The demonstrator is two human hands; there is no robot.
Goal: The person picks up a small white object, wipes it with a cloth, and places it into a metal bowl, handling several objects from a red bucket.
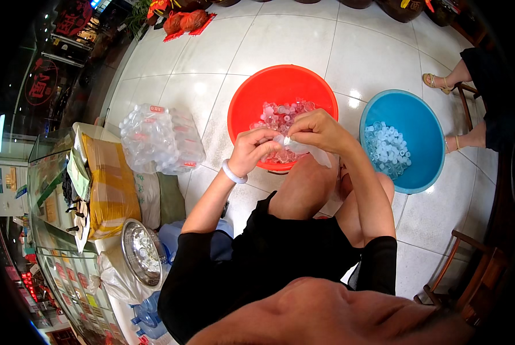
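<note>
Above the red plastic basin (251,92), my left hand (257,146) and my right hand (320,129) meet at the fingertips. Both pinch a translucent piece of thin plastic (315,154), whose loose end hangs below my right hand over my knee. A small white part (287,140) shows between the fingertips; its exact kind is hard to make out. A pale bangle (234,172) circles my left wrist. Inside the red basin lies a heap of clear and whitish small plastic caps (279,116), partly hidden by my hands.
A blue basin (427,129) at right holds small white and clear plastic parts (389,146). At left are shrink-wrapped bottles (160,140), a taped carton (111,185) and a steel colander (130,254). Another person's feet (438,82) and a wooden chair (456,267) are at far right.
</note>
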